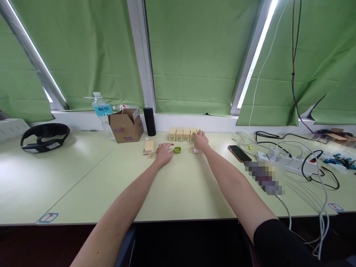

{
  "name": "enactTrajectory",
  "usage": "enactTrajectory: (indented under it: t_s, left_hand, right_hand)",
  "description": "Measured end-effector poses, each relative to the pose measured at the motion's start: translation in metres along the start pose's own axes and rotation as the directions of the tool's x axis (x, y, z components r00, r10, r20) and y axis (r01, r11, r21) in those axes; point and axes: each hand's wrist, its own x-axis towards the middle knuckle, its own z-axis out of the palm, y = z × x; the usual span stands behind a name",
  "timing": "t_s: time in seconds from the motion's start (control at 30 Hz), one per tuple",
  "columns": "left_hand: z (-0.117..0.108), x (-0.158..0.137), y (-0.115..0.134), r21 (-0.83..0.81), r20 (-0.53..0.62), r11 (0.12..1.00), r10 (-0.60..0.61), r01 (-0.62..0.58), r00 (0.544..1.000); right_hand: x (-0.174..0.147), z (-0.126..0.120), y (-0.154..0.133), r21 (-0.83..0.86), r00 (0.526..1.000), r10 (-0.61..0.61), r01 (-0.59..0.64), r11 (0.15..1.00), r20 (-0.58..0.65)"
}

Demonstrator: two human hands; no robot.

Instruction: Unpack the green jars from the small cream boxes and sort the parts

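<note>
My left hand rests low over the table with its fingers apart, holding nothing. Just right of its fingertips is a small olive-green open container. To its left lies a flattened piece of light card. My right hand is at the right end of a row of several small cream boxes, each with a greenish square on its front. Its fingers are curled at the rightmost box, which they mostly hide. Below that hand a small pinkish-white object lies beside a tiny yellowish piece.
At the back left stand an open cardboard box, a water bottle and a black cylinder. A black headset lies far left. On the right are a phone, a power strip and tangled cables.
</note>
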Motion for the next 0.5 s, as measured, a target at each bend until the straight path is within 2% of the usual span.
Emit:
enactTrajectory:
  t_s: [0.3, 0.5]
  left_hand:
    - [-0.003, -0.004, 0.003, -0.025, -0.041, 0.999, 0.045, -0.046, 0.998]
    - [-0.01, -0.011, 0.009, -0.038, -0.075, 0.995, 0.089, -0.092, 0.993]
  right_hand:
    - [0.01, -0.017, -0.011, 0.031, 0.999, 0.004, -0.005, 1.0, 0.036]
    - [-0.002, -0.044, -0.012, 0.111, 0.999, 0.008, -0.004, 0.994, -0.038]
